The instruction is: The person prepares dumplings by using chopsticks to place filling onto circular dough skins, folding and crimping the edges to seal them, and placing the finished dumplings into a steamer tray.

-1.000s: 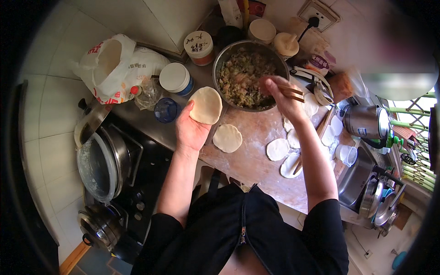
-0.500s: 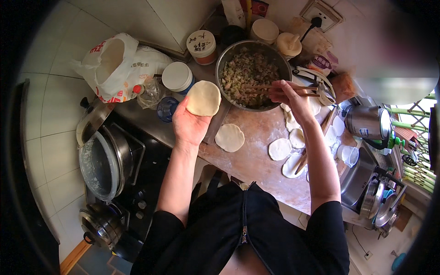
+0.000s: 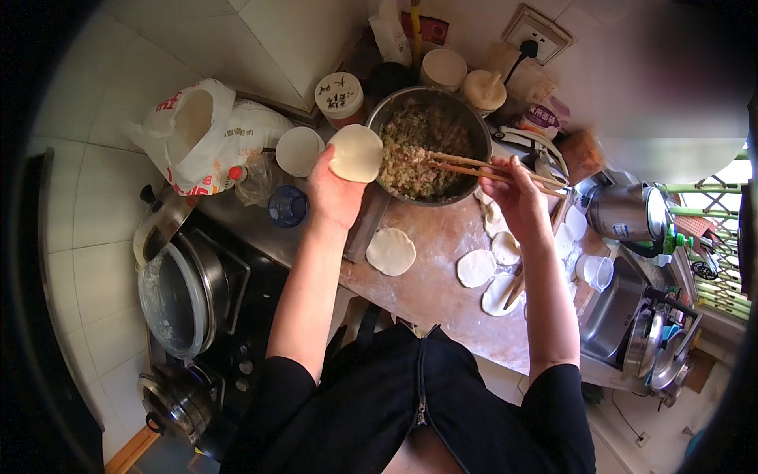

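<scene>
My left hand (image 3: 335, 193) holds up a round dough wrapper (image 3: 357, 154), which lies across the fingers beside the bowl's left rim. In my right hand (image 3: 517, 193) is a pair of wooden chopsticks (image 3: 466, 167), gripped near their back ends. Their tips are in the chopped filling (image 3: 426, 146), a greenish and pink mix, with a clump at the tips. The filling sits in a metal bowl (image 3: 483, 130) at the back of the counter. Rolled wrappers lie on the floured board (image 3: 430, 272), one dough wrapper (image 3: 391, 252) below the bowl and several more near my right forearm.
A rolling pin (image 3: 515, 292) lies partly under my right forearm. Lidded tubs (image 3: 339, 96) and a white plastic bag (image 3: 189, 138) stand at the back left. On the left is a stove with a large pot (image 3: 170, 300); on the right, a sink (image 3: 612, 316) and a metal kettle (image 3: 628, 212).
The chopsticks have drawn back slightly in the filling and now have a clump at their tips. My left hand brings the wrapper closer to the bowl. The whole view has shifted a little.
</scene>
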{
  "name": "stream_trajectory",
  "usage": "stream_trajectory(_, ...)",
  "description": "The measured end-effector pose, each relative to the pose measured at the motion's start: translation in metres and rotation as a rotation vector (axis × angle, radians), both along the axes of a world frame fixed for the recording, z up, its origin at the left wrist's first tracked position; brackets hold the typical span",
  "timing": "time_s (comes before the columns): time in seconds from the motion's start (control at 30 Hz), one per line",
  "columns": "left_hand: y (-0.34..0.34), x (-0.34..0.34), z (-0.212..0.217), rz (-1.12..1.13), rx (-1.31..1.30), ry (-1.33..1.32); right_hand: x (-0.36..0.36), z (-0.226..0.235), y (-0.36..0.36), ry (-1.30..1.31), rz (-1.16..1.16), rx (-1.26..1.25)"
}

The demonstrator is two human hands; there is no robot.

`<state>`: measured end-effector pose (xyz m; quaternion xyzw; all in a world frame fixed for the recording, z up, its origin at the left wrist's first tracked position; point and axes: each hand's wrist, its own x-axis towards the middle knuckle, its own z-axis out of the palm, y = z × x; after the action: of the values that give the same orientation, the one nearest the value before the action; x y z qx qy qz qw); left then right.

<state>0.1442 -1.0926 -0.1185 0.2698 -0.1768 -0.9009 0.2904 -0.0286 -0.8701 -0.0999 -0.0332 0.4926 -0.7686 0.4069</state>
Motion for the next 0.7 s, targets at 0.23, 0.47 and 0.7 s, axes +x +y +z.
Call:
stream_trajectory(0.23,0.029,-0.039,-0.008,-0.155,0.253,0.225,0.033,0.058,-0.008,0.655,0.088,0.068)
stream_trajectory(0.47,0.041,-0.041,-0.008,-0.193,0.317,0.313,0.043,0.083,0.000,0.837,0.105,0.160)
stream_trajectory(0.7,0.027,-0.015,-0.008,-0.095,0.242,0.217,0.011,0.022,-0.011,0.668,-0.026,0.306)
